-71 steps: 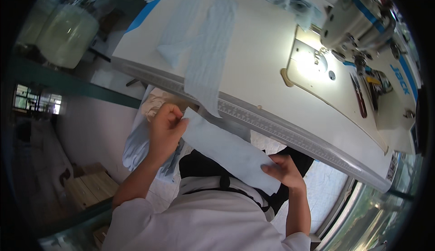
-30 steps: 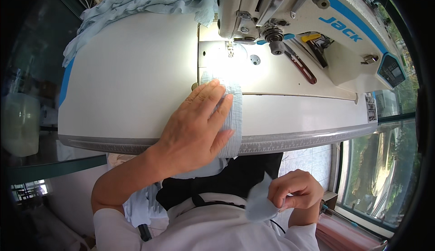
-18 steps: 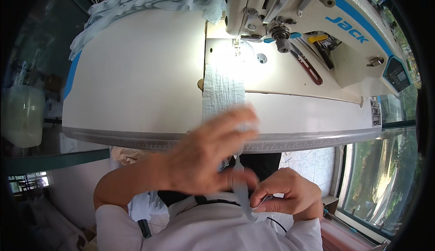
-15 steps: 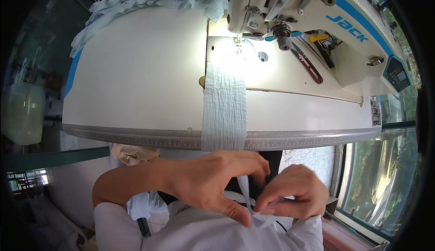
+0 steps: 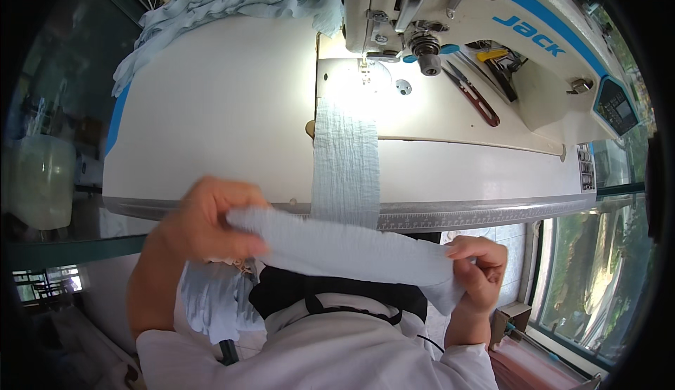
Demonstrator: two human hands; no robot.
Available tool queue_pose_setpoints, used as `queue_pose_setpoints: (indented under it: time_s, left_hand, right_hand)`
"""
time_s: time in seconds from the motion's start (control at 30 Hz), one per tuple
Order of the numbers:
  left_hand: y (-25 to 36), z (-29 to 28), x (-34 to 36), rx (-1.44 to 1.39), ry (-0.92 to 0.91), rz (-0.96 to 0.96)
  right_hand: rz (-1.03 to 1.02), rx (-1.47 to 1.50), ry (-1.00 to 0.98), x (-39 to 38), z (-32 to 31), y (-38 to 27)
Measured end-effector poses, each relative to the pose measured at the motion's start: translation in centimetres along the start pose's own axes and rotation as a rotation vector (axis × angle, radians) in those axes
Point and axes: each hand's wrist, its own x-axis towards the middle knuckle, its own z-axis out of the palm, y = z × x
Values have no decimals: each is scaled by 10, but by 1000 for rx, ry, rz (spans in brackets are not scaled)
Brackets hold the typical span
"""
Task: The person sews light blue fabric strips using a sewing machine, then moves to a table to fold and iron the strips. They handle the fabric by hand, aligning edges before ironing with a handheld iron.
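- Pale blue fabric strip (image 5: 351, 253) spans the lower centre of the frame, held between two hands above the lap, sloping down slightly toward the right.
- Left hand (image 5: 211, 225), lower left and a little blurred, has thumb and fingers closed about the strip's left end.
- Right hand (image 5: 481, 270), lower right, pinches narrowly near the upper corner of the other end; a loose tail hangs below it.
- By its look, the cloth is light, thin and soft, not slippery; it probably droops or folds wherever it goes unsupported.
- Both ends seem the right places to hold, with a light fingertip pinch; a hard pull could stretch or distort it.
- Second, crinkled strip (image 5: 346, 158) lies at centre on the white table (image 5: 211, 123), its upper end lost in glare below the sewing machine (image 5: 457, 10).
- Ruffled blue cloth (image 5: 239, 0) is heaped at upper left; red-handled snips (image 5: 481, 105) lie at upper right.
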Motion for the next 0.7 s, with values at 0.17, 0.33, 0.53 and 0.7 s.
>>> queue_pose_setpoints:
  time_s: [0.17,0.33,0.53,0.7]
  left_hand:
    - [20,-12,60,-172,353,137]
    - [36,-9,132,492,350,163]
    - [0,-2,164,698,566,373]
    - [-7,8,153,809,558,434]
  right_hand:
    - [132,-45,-439,1,25,15]
    - [-118,-149,-511,4,64,31]
    - [-197,-270,-375,11,70,41]
    - [-215,-198,-375,4,61,49]
